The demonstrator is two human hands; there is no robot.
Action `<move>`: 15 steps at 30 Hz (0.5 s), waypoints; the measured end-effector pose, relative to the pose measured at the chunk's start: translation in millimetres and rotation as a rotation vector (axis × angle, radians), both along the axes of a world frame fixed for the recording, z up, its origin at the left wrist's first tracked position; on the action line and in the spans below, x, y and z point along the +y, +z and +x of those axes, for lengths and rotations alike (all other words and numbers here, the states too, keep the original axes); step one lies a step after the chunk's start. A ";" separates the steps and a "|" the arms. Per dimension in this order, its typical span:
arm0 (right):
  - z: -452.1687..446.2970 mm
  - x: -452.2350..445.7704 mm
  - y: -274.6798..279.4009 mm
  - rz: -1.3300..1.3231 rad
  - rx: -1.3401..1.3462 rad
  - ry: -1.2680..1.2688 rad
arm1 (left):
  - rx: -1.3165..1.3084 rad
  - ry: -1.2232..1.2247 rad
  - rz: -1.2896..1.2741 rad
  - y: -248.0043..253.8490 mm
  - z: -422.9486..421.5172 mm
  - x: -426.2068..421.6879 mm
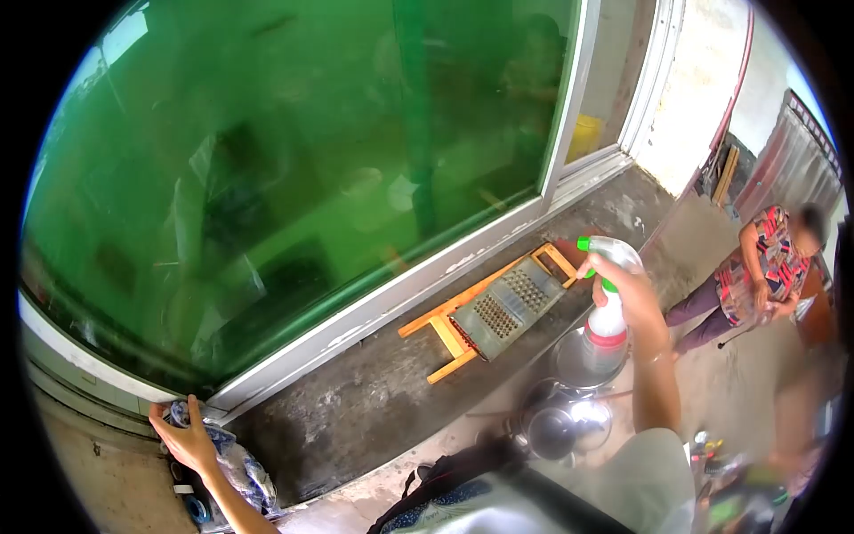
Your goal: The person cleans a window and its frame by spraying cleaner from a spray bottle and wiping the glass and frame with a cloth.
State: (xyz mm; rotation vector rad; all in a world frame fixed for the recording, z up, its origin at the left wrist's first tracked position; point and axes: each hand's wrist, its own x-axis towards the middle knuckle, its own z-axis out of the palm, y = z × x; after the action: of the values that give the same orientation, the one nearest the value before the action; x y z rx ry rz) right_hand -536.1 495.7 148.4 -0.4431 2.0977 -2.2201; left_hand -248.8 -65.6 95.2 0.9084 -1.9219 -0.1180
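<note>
My right hand [616, 274] is wrapped around the neck of a spray bottle [607, 325] with a green nozzle and a red band low on its body. The nozzle points toward the large green-tinted window [294, 178]. At the lower left corner of the window frame [356, 322], my left hand [185, 440] has its thumb and fingers apart, against the frame's edge. Just beside that hand lies a blue-and-white crumpled plastic bag [236, 467]. A wooden-framed grater [507, 307] with a metal face rests on the dark ledge, below the window and left of the bottle.
The dark concrete ledge [356, 400] runs along the window. Shiny metal pots [551, 427] stand on the floor below it. To the right, another person [769, 262] stands in a patterned shirt. A roll of blue tape [197, 509] sits at the lower left.
</note>
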 end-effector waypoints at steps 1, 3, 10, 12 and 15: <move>-2.5 -0.7 -0.5 -0.003 -0.008 0.002 | 0.002 0.011 -0.015 1.4 1.1 -0.8; -6.5 -3.1 0.1 0.000 0.001 0.007 | 0.011 0.027 -0.031 -4.0 5.5 -14.8; -21.6 -2.6 1.7 0.033 0.017 0.024 | 0.062 0.198 0.010 -30.0 48.0 -69.8; -34.8 -1.8 6.7 0.073 0.059 0.007 | 0.016 0.300 0.046 -25.6 56.8 -73.2; -71.9 -8.8 24.0 0.050 0.113 -0.082 | -0.037 0.309 0.014 -31.1 77.8 -102.8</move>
State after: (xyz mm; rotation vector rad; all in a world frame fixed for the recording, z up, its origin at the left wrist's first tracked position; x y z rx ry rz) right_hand -608.0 486.9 172.4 -0.4998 2.2606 -2.2302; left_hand -171.0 -168.4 64.1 1.2121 -1.7916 0.0683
